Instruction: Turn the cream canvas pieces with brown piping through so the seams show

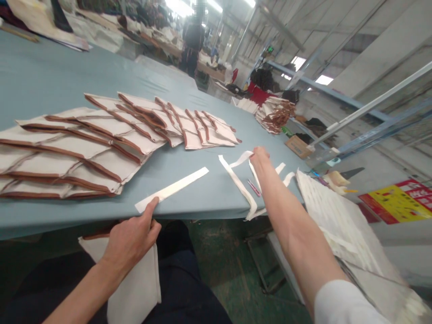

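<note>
My left hand [133, 236] is at the table's front edge, its index finger on a flat white strip [184, 183] and the other fingers curled. A beige fabric piece with brown trim [135, 288] hangs from that hand over my lap; the curled fingers hide where it is gripped. Farther right, my right hand [259, 154] reaches across the table, closed on the end of a white fabric strip [242, 158]. Another white strip [238, 182] lies bent beside it, its end drooping over the edge. A small pink tool, perhaps thread snips [254, 187], rests between the strips.
Overlapping beige panels with brown edging [97, 144] cover the table's left and middle. More brown-edged pieces [275, 113] are heaped at the far end. To the right lies a stack of white strips [340, 216]. A person [193, 38] stands in the background.
</note>
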### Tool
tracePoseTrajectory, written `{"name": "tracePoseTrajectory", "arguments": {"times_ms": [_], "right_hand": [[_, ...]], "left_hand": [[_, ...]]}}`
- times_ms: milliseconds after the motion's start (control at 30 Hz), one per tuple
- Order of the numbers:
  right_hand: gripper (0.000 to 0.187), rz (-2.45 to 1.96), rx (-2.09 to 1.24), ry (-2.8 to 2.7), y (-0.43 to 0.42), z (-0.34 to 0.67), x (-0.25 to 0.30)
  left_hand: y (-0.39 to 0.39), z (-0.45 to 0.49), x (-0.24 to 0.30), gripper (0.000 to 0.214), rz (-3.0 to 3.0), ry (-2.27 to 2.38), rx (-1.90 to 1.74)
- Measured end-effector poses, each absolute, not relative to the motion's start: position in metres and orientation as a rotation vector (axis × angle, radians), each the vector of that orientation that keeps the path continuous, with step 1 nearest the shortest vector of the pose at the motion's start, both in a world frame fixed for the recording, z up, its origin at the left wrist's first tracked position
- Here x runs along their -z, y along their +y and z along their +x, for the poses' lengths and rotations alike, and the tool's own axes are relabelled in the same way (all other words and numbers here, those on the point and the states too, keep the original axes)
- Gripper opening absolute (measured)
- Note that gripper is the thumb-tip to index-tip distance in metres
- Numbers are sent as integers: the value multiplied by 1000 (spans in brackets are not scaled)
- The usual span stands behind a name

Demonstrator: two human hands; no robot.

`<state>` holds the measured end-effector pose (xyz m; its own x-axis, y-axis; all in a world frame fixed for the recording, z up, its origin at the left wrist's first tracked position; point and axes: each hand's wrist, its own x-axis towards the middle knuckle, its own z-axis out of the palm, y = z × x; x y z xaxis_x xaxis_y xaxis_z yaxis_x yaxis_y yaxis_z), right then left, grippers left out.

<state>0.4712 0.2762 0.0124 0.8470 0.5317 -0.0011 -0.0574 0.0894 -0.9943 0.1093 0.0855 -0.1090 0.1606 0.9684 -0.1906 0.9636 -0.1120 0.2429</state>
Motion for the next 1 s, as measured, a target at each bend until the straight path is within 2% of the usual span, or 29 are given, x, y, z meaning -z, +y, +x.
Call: {"name": "tracePoseTrajectory", "arguments": {"times_ms": [167, 267, 300, 400, 533, 733, 900, 1000], "right_hand": [[36, -1421, -595, -414, 243, 471, -46], [20, -1369, -760, -510, 209, 436, -50], [22, -1347, -818, -548, 196, 420, -49], [45, -1274, -1016, -667, 153, 367, -44], [52, -1151, -1256, -793, 98, 302, -36], [54, -752, -1708, -944, 41, 234, -38], [61, -688, -1858, -913, 34, 206, -34], [64, -752, -1795, -773, 40, 204, -22]], "left_hand": [[91, 104, 118, 72, 2073, 1835, -181], [94, 96, 124, 73, 2030, 1734, -361], [94, 93, 126, 74, 2014, 1692, -432], [86, 85, 130, 78, 1953, 1609, -656], [63, 78, 128, 76, 1858, 1532, -894], [42, 61, 114, 61, 1748, 1479, -1051], [23, 56, 106, 64, 1740, 1348, -1133], [2, 61, 101, 73, 1735, 1222, -1218]]}}
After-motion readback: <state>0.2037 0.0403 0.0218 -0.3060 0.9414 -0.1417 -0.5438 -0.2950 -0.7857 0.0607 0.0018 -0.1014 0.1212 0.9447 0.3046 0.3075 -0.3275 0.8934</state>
